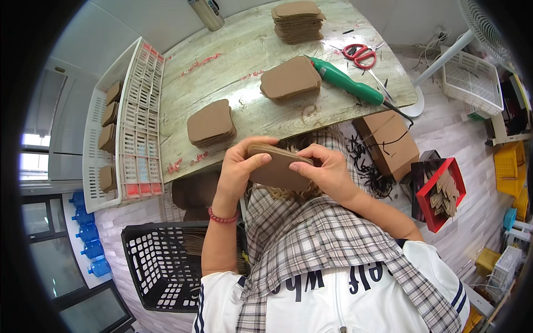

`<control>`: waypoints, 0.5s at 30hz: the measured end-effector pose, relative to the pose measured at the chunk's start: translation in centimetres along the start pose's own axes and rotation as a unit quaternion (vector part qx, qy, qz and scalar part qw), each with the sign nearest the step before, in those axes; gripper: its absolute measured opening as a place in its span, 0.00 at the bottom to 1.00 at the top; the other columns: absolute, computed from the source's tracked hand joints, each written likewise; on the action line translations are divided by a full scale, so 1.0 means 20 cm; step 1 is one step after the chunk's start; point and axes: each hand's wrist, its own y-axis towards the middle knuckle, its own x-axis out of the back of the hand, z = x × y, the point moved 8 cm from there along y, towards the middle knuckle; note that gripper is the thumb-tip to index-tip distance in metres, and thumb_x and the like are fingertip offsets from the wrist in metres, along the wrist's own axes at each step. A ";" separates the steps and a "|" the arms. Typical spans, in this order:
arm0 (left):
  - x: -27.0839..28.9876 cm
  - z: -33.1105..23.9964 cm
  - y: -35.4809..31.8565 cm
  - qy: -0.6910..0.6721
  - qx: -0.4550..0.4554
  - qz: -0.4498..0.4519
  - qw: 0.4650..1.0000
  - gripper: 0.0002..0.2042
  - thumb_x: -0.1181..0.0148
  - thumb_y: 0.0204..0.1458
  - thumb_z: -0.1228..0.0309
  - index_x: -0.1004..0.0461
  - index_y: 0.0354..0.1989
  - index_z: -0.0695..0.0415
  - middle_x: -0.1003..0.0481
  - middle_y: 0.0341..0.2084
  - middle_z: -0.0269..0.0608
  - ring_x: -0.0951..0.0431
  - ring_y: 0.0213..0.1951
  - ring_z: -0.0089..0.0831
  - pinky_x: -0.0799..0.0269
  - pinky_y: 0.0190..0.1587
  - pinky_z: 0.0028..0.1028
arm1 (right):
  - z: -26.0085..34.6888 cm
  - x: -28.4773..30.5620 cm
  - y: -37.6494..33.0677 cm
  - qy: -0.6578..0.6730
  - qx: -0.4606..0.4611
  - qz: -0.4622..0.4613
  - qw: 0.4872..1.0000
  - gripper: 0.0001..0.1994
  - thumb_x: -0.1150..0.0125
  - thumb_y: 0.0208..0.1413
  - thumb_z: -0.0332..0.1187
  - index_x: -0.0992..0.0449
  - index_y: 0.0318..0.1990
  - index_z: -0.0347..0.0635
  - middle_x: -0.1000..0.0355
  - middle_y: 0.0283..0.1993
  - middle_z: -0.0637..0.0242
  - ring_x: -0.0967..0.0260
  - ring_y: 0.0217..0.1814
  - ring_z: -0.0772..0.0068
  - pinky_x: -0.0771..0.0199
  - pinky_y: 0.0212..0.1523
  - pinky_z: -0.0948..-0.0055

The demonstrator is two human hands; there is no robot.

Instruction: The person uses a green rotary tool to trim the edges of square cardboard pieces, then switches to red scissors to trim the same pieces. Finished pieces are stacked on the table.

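Observation:
Just off the table's near edge, I hold a small stack of flat brown pieces with rounded corners (280,173) between both hands. My left hand (241,166) grips its left end, thumb on the near face. On the right end, my right hand (328,173) presses with its thumb, fingers behind. Loose fibres hang under the stack. Beyond my hands, similar brown stacks lie on the table: one at left (211,122), one in the middle (291,79) and a taller one at the far edge (298,22). Against the middle stack rests a green corded hand tool (347,83).
Red-handled scissors (361,57) lie beyond the green tool. White plastic baskets (141,125) stand left, one holding brown pieces. A black crate (161,266) sits below left. On the right floor are a cardboard box (388,141) and a red-rimmed box of scraps (427,202).

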 end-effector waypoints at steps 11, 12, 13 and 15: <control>-0.12 0.32 -0.01 -0.421 -0.082 -0.102 0.898 0.22 0.39 0.52 0.75 0.35 0.55 0.60 0.29 0.52 0.39 0.30 0.55 0.34 0.35 0.60 0.35 | -0.07 -0.01 0.13 0.098 -0.008 -0.091 0.991 0.07 0.34 0.51 0.28 0.23 0.36 0.35 0.29 0.28 0.76 0.37 0.28 0.90 0.36 0.28 0.88; -0.11 0.31 0.00 -0.398 -0.081 -0.130 0.904 0.21 0.40 0.52 0.76 0.35 0.55 0.60 0.29 0.50 0.39 0.29 0.54 0.34 0.33 0.59 0.34 | -0.09 -0.02 0.14 0.086 0.007 -0.091 0.992 0.08 0.34 0.51 0.28 0.23 0.36 0.34 0.29 0.27 0.75 0.36 0.28 0.90 0.35 0.28 0.87; -0.10 0.31 0.01 -0.378 -0.083 -0.158 0.908 0.20 0.41 0.52 0.77 0.34 0.54 0.60 0.28 0.49 0.40 0.28 0.53 0.33 0.32 0.57 0.33 | -0.08 -0.03 0.16 0.075 0.006 -0.078 0.994 0.09 0.34 0.51 0.28 0.24 0.38 0.34 0.28 0.29 0.74 0.35 0.29 0.89 0.34 0.29 0.86; -0.05 0.29 0.03 -0.364 -0.102 -0.197 0.904 0.16 0.43 0.53 0.80 0.32 0.51 0.61 0.26 0.45 0.40 0.25 0.48 0.32 0.27 0.53 0.31 | -0.07 -0.05 0.16 0.076 0.001 -0.065 0.995 0.11 0.34 0.51 0.28 0.25 0.40 0.34 0.27 0.31 0.73 0.34 0.31 0.87 0.32 0.31 0.85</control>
